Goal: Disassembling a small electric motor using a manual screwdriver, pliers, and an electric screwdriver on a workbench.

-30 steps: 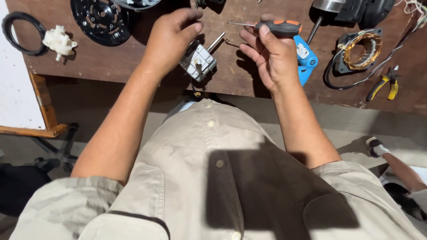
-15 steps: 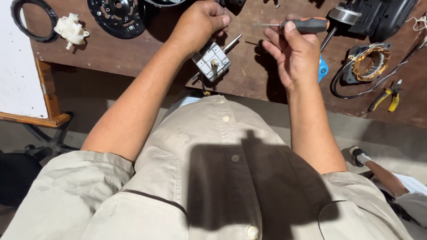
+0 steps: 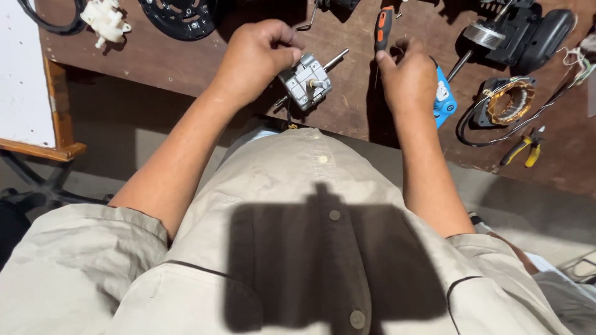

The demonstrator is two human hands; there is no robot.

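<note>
Your left hand (image 3: 254,59) sits on the near edge of the wooden desk (image 3: 186,68), fingers curled and pinched on the top corner of the small grey metal gear housing (image 3: 304,80), which rests w/ a steel shaft poking up-right and a short stub facing you. Keep that pinch firm and the housing flat on the wood; if it rocks, the tool tip will likely skate off. Your right hand (image 3: 406,77) is just right of it, fingers bunched at the lower shaft of the orange-and-black screwdriver (image 3: 383,28), which stands roughly vertical in view; exact grip is hidden behind the knuckles, so can't tell how tightly it's held. Judgement: bring the tip square to the fastener before turning, light pressure first. Under the right hand: a blue plastic piece (image 3: 444,99), partly covered, so mind you don't drag it. Further right: copper-wound stator (image 3: 509,102) w/ black leads looping toward you, and yellow-handled pliers (image 3: 524,149) near the desk edge; the leads could snag a wrist. Far right: black motor assy (image 3: 521,34) w/ its shaft angled toward your hand. Far left: black round grille part (image 3: 180,15), white plastic fitting (image 3: 105,18), black ring (image 3: 49,25); well apart, no obstruction.
</note>
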